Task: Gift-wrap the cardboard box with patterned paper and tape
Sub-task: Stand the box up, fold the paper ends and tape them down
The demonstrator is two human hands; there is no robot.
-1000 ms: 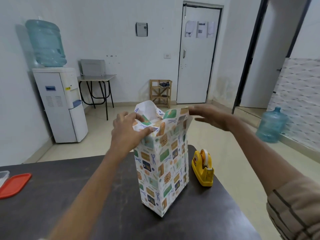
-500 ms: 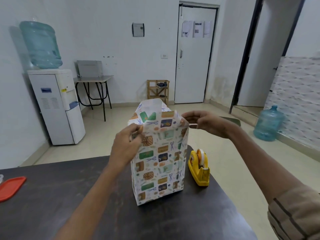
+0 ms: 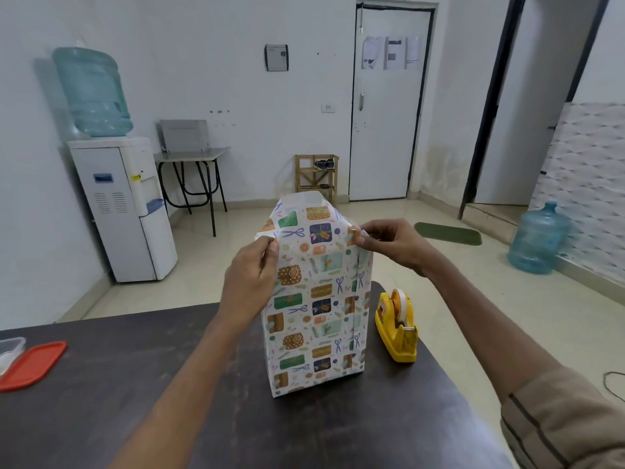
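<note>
The box [image 3: 314, 299] stands upright on the counter [image 3: 135, 384], below both hands, its sides already covered in paper [image 3: 304, 211]. The left hand [image 3: 252, 275] and right hand [image 3: 389, 243] each pinch a top corner of the paper. The top end looks unfolded and untaped; the dispenser [image 3: 397, 328] waits just below the right hand.

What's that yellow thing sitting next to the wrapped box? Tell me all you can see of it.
It is a yellow tape dispenser, plastic by its look, standing upright on the dark table near its right edge, just right of the wrapped box. A roll of pale tape sits in its raised back; the low front end points toward the camera. Neither hand touches it, and a narrow gap separates it from the box.
</note>
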